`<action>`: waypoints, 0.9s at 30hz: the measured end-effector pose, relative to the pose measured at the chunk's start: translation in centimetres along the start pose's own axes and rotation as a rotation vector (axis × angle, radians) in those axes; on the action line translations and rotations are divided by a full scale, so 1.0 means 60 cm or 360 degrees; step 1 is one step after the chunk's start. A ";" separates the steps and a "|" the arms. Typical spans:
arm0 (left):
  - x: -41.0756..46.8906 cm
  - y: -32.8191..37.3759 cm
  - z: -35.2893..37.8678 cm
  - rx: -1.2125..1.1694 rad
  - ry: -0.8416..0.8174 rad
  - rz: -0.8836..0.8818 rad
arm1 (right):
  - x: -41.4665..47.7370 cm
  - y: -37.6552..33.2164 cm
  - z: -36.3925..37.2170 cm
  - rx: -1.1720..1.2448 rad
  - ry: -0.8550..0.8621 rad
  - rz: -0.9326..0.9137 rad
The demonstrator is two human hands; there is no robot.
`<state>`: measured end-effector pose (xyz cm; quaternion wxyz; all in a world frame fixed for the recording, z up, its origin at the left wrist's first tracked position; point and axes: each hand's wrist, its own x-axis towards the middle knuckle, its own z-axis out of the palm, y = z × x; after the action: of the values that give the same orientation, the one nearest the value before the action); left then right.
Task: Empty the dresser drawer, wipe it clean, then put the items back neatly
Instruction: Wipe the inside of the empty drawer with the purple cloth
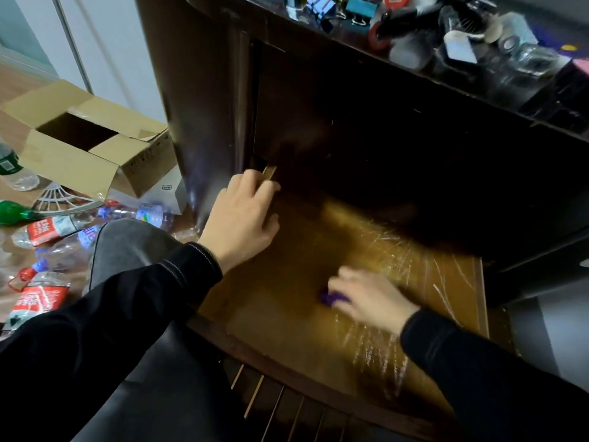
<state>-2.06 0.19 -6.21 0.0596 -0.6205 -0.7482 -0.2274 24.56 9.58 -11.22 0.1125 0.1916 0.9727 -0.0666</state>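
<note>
The drawer (280, 266) lies open from above at its near and right parts; its far end runs under the dresser top (318, 39), crowded with binder clips (322, 8). The left hand (245, 218) grips the left wall, and the right hand (373, 298) with a purple cloth (330, 297) occupies the middle.

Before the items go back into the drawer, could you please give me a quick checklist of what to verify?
1. The drawer is emptied: ok, bare floor shows.
2. The left hand grips its side wall: ok.
3. The right hand holds the purple cloth on the floor: ok.
4. Floor wiped clean: cannot tell; blurred, pale streaks at right.
5. The items wait on the dresser top: ok.
</note>
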 end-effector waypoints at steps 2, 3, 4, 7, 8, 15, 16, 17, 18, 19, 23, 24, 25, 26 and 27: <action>0.002 0.016 -0.013 0.0136 -0.0127 0.0252 | 0.040 0.048 -0.016 -0.0057 0.0094 0.0295; 0.006 0.027 -0.016 0.0180 -0.0284 0.0341 | 0.053 0.062 -0.021 -0.0073 0.0100 0.0386; 0.010 0.039 -0.016 0.0203 -0.0490 0.0384 | 0.061 0.067 -0.023 -0.0094 0.0079 0.0417; 0.032 0.074 0.005 0.0279 -0.1148 0.0354 | 0.046 0.038 -0.017 -0.0130 0.0021 0.0395; 0.037 0.086 0.019 0.0311 -0.1245 0.0356 | 0.028 0.020 -0.010 -0.0107 0.0002 0.0339; 0.023 0.094 0.096 0.0425 -0.1576 0.0198 | -0.073 -0.067 0.014 -0.0021 -0.0314 -0.0229; 0.022 0.088 0.097 0.0410 -0.1606 0.0184 | -0.065 -0.053 0.008 -0.0014 -0.0292 -0.0172; 0.021 0.083 0.097 0.0407 -0.1596 0.0191 | -0.050 -0.036 0.002 0.0000 -0.0240 -0.0074; 0.020 0.079 0.098 0.0417 -0.1575 0.0205 | -0.030 -0.012 -0.004 -0.0002 -0.0159 0.0062; 0.019 0.077 0.100 0.0425 -0.1560 0.0211 | -0.004 0.015 -0.011 -0.0045 -0.0070 0.0227; 0.021 0.079 0.107 0.0411 -0.1498 0.0192 | 0.102 0.109 -0.038 0.0004 0.0047 0.0896; 0.022 0.079 0.107 0.0400 -0.1485 0.0188 | 0.115 0.117 -0.040 0.0052 0.0022 0.0953; 0.024 0.078 0.107 0.0386 -0.1482 0.0185 | 0.121 0.117 -0.041 0.0030 0.0007 0.0956; 0.025 0.076 0.107 0.0368 -0.1488 0.0177 | 0.118 0.110 -0.040 -0.0036 0.0020 0.0928; 0.027 0.074 0.106 0.0344 -0.1500 0.0163 | 0.105 0.095 -0.037 -0.0116 0.0052 0.0876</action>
<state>3.06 4.84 -10.11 -0.2105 -0.6823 -0.6815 0.1604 20.66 17.44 -11.13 0.1176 0.4454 0.8876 0.0047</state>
